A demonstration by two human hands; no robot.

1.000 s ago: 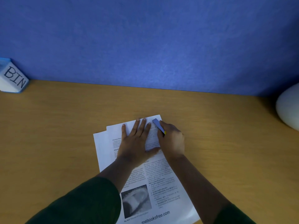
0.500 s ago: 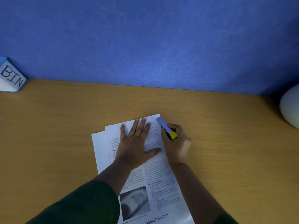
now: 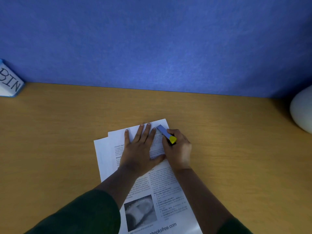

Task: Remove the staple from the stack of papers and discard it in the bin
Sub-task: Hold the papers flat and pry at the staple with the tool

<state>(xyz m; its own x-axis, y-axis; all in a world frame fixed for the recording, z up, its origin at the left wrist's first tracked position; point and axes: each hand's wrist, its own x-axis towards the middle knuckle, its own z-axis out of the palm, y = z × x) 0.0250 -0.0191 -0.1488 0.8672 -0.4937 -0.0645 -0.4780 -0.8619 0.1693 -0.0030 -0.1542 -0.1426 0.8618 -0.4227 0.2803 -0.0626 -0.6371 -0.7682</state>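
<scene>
There are 2 hands (image 3: 140, 149), 1 stack of papers (image 3: 162, 186), 1 staple remover (image 3: 164, 134), 1 bin (image 3: 9, 82) and 1 white rounded object (image 3: 302, 110).

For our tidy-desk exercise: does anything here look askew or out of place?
Yes. The stack of papers is fanned: a lower sheet juts out at the left, under the left hand. The whole stack lies skewed to the desk edge.

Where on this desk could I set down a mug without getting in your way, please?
Bare wood lies between the bin and the papers, and between the right hand and the white round object. It is crowded at the papers' top, where the left hand presses and the staple remover works.
</scene>
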